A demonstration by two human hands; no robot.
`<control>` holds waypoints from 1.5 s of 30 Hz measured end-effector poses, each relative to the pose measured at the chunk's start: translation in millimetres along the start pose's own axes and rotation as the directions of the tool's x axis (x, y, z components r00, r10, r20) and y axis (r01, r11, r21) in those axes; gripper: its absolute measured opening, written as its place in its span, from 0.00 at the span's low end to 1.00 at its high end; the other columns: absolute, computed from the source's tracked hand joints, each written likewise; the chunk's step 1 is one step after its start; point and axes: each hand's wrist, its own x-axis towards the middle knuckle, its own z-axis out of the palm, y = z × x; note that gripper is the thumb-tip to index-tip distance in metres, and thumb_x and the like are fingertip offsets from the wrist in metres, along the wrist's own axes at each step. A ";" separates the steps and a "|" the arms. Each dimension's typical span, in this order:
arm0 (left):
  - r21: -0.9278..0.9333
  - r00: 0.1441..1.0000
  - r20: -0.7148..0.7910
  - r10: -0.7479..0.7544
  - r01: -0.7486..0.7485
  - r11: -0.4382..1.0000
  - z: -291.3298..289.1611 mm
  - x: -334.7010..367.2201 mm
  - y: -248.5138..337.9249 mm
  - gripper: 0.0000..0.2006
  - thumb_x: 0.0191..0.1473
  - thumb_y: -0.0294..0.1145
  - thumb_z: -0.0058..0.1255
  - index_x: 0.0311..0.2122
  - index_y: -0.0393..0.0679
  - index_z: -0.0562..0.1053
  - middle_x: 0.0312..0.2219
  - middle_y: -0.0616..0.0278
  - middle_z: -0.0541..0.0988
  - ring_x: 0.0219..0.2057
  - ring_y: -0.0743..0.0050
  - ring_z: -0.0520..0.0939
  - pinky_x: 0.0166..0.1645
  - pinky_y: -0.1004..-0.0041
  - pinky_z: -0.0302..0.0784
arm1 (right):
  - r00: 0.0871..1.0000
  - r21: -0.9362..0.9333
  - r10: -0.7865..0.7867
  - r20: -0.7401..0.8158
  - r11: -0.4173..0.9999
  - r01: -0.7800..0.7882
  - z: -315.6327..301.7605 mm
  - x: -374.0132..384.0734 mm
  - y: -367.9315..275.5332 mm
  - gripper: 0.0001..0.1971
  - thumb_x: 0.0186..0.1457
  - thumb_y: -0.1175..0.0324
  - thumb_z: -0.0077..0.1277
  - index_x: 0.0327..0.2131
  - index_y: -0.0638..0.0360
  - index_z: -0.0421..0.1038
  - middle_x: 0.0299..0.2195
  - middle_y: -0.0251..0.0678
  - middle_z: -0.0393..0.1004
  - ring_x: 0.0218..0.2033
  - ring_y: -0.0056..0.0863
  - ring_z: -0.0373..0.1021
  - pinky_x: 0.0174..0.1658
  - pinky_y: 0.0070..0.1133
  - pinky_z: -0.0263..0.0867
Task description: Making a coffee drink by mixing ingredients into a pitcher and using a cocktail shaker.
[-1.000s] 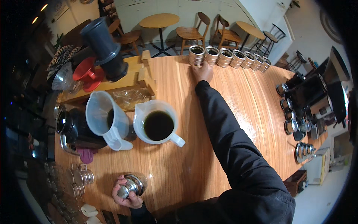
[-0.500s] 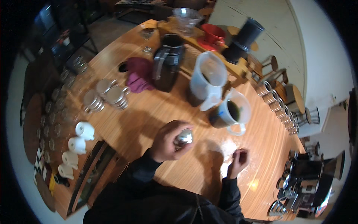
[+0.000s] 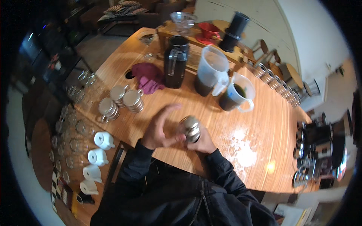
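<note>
Head view showed the right hand (image 3: 206,141) with its fingers clamped on a silver vessel (image 3: 191,127) over the surface (image 3: 271,126), close to its near edge. The left hand (image 3: 157,130) curved beside it, fingers apart; whether its thumb touched was unclear. Two translucent pitchers (image 3: 212,63) stood toward the far edge.
</note>
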 end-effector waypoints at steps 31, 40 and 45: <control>-0.555 0.776 0.631 -0.023 0.472 0.684 94.8 -14.8 52.2 0.04 0.45 0.24 0.52 0.27 0.37 0.70 0.28 0.50 0.81 0.34 0.60 0.84 0.43 0.65 0.79 | 0.983 0.474 0.096 0.154 0.866 -0.159 13.0 -128.3 3.8 0.49 0.28 0.60 0.76 0.57 0.58 0.62 0.53 0.35 0.67 0.55 0.27 0.63 0.60 0.23 0.56; -0.539 0.802 0.598 0.012 0.391 0.746 108.9 -16.6 73.2 0.03 0.46 0.22 0.51 0.25 0.36 0.70 0.27 0.50 0.81 0.33 0.61 0.84 0.43 0.66 0.79 | 0.981 0.463 -0.006 0.193 0.882 -0.086 5.8 -140.9 -7.8 0.47 0.29 0.61 0.76 0.55 0.61 0.62 0.51 0.32 0.67 0.52 0.23 0.64 0.56 0.20 0.58; -0.513 0.795 0.584 -0.165 0.519 0.684 121.4 -26.6 80.9 0.03 0.48 0.23 0.50 0.26 0.35 0.70 0.25 0.50 0.80 0.31 0.63 0.83 0.42 0.66 0.78 | 0.994 0.628 -0.020 0.110 0.776 -0.054 14.3 -158.2 2.0 0.41 0.36 0.65 0.74 0.54 0.59 0.61 0.50 0.30 0.67 0.51 0.20 0.63 0.55 0.19 0.59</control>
